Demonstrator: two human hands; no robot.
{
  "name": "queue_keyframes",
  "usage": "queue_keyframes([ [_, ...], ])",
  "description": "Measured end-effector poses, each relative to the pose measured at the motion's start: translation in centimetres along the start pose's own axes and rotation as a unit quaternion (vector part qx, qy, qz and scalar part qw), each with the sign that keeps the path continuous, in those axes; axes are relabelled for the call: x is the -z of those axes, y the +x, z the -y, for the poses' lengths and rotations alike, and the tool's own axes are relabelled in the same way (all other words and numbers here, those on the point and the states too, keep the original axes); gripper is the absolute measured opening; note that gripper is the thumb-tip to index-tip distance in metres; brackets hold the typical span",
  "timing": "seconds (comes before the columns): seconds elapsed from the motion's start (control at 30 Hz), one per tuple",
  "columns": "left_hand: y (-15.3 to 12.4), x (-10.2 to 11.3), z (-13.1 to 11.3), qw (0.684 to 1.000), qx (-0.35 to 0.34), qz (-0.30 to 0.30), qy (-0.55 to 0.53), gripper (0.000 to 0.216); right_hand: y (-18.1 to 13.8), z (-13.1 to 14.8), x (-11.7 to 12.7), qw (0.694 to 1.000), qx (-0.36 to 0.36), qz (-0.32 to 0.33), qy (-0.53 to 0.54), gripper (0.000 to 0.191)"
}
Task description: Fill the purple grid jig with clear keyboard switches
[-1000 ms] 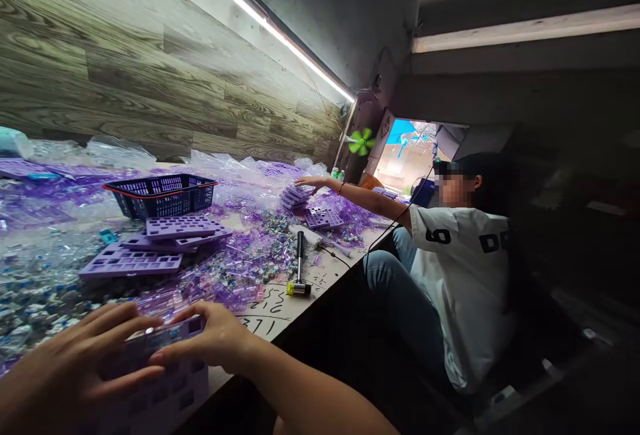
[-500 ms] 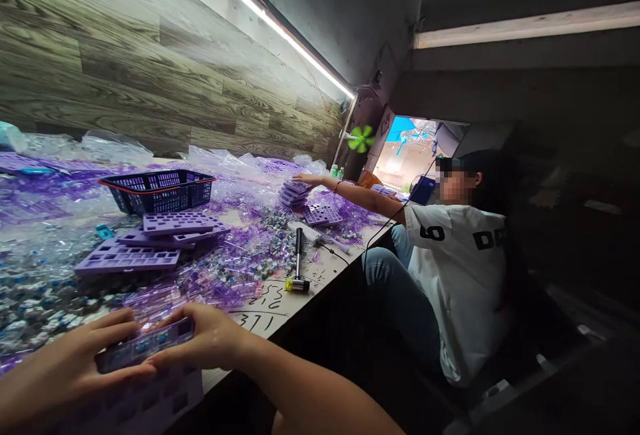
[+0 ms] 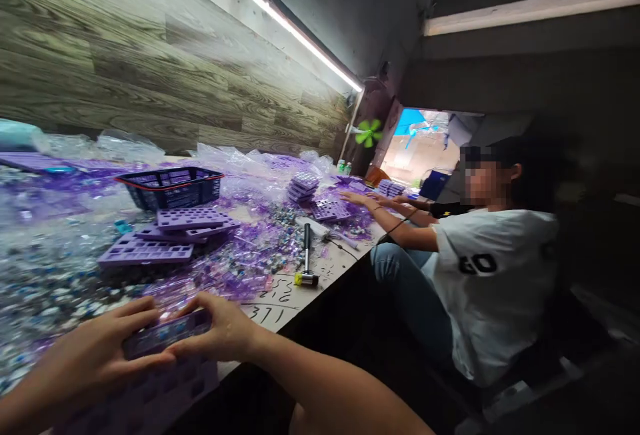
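Note:
My left hand (image 3: 95, 355) and my right hand (image 3: 220, 328) both grip a small clear purple strip (image 3: 165, 333) with blue parts in it, fingers curled round its two ends. They hold it just above a purple plastic tray (image 3: 160, 388) at the table's near edge. Loose clear purple pieces and small blue-and-white parts (image 3: 50, 295) cover the table beyond my hands.
A dark blue basket (image 3: 173, 188) stands behind stacked purple trays (image 3: 170, 231). A small hammer (image 3: 306, 258) lies near the table edge by written numbers. A seated co-worker (image 3: 480, 268) in a white shirt reaches onto the table at right. A green fan (image 3: 369, 133) hangs farther back.
The co-worker drew the outstretched arm back from the far tray stack and now rests both hands on the table. My hands lifted the strip slightly off the tray. The view shifted left.

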State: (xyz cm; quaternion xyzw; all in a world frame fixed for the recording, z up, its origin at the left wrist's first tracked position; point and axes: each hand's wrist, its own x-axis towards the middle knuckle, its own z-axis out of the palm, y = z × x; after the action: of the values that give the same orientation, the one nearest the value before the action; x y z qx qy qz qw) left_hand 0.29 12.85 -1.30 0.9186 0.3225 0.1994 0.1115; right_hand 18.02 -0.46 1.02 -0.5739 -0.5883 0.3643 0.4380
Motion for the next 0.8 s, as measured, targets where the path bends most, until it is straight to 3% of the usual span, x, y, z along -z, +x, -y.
queue_keyframes([
  [0.1,-0.7,1.7,-2.2,0.995,-0.034,0.089,-0.008,0.061,-0.3,-0.1,-0.3,1.0,0.005,-0.006,0.026,0.039],
  [0.23,-1.1,2.9,-4.7,0.993,-0.039,0.111,-0.013,0.059,-0.6,-0.5,-0.3,0.998,0.012,0.031,0.048,0.035],
  [0.37,-1.3,2.6,-4.9,0.992,-0.002,0.083,-0.092,0.049,-1.2,-0.5,0.3,0.996,0.031,0.014,-0.088,0.027],
  [0.43,-1.3,2.5,-4.4,0.98,0.053,0.028,-0.189,0.044,-1.5,-0.5,0.7,0.986,0.029,0.006,-0.165,0.026],
  [0.5,-1.1,2.6,-4.0,0.935,0.147,-0.024,-0.322,0.033,-1.6,-0.5,0.9,0.976,0.025,0.003,-0.217,0.026],
  [0.6,-0.8,2.7,-3.7,0.796,0.281,-0.074,-0.531,0.014,-1.6,-0.7,1.0,0.965,0.02,0.013,-0.261,0.027],
  [0.67,-0.6,2.7,-3.6,0.713,0.321,-0.121,-0.612,0.019,-1.5,-0.6,1.0,0.956,0.022,0.013,-0.293,0.028],
  [0.73,-0.4,2.6,-3.5,0.674,0.335,-0.171,-0.636,0.026,-1.1,-0.4,0.8,0.949,0.031,-0.006,-0.314,0.027],
  [0.8,-0.2,2.6,-3.1,0.665,0.338,-0.215,-0.63,0.027,-0.4,-0.1,0.3,0.948,0.049,-0.033,-0.314,0.023],
])
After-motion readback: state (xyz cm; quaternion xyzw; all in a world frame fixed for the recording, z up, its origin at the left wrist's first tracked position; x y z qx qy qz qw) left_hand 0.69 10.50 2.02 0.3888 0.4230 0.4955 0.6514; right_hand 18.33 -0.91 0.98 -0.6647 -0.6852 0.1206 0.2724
